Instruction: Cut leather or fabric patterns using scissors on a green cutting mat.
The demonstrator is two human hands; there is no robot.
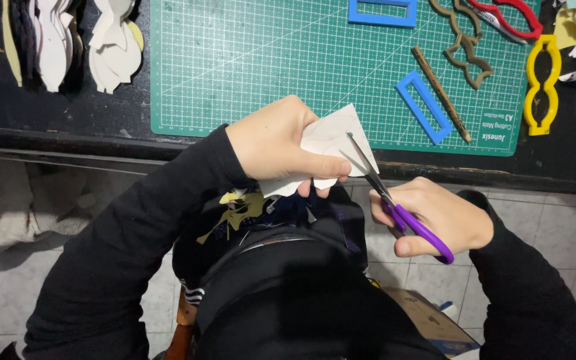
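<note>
Our left hand had its fingers curled and its thumb pressed down, clamped on a sheet of pale paper that stuck out to the right of the fist, above the near edge of the table. Our right hand had its fingers closed through the purple handles of a pair of scissors; the metal blades pointed up and to the left and stood slightly apart, biting into the paper's right side.

Below the hands, paper scraps, some yellowish, lay in our lap on dark cloth. A cardboard box stood on the tiled floor beneath our right forearm; we could not tell what it held.

Both arms wore black sleeves. The left forearm came up from the lower left with the wrist bent toward the middle; the right came from the lower right, the hand turned so the thumb lay lowest.

Farther out, a green cutting mat lay on the table. On it rested two blue rectangular frames, a thin wooden stick, a brown template and a red one. A yellow template sat at the mat's right edge. White cut-out shapes were stacked left of the mat.
</note>
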